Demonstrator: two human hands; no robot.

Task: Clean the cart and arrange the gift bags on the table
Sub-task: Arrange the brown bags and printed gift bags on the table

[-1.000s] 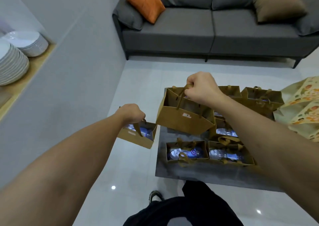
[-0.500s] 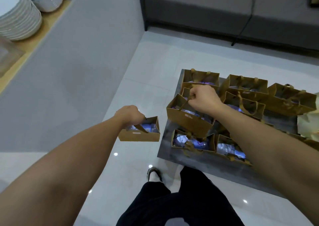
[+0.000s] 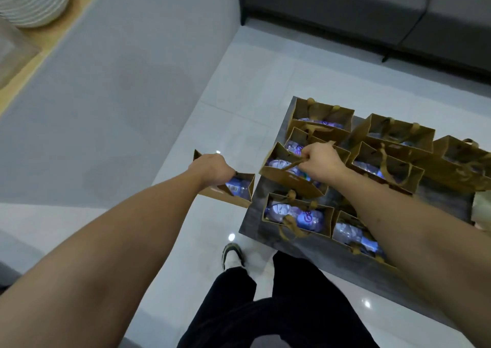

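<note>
Right hand (image 3: 320, 161) has lowered its gift bag (image 3: 288, 179) onto the table (image 3: 255, 215), fingers pinching the handle. Left hand (image 3: 212, 168) grips a second bag (image 3: 239, 191) just off the table's left edge, nearer the free spot.

Nine brown gift bags (image 3: 297, 216), one table (image 3: 252, 223), one plate stack (image 3: 34, 0).

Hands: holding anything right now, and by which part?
Left hand grips a brown gift bag at its top, off the table. Right hand pinches the ribbon handle of another bag.

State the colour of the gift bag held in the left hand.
Kraft brown gift bag, left hand; head view.
</note>
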